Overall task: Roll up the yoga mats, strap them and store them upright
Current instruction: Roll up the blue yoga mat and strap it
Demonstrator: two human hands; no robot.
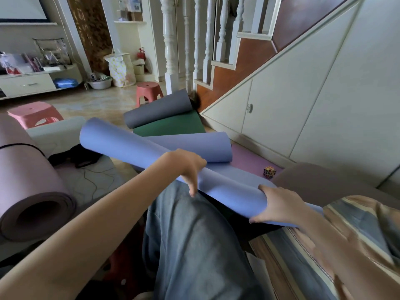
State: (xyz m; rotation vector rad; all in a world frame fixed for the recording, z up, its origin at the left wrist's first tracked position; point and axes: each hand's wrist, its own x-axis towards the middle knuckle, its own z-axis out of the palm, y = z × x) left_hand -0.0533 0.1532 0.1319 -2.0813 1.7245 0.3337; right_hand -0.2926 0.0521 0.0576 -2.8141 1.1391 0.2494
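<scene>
Both hands, left and right, clench the unstrapped blue roll across the lap; loosening could let it spring open.

View: one head camera, wide-angle.
Facing: forward and down, over the lap.
Nearness: hands close, left hand at centre, right hand at 4 o'clock.
Far field: stairs at 1 o'clock.
</scene>
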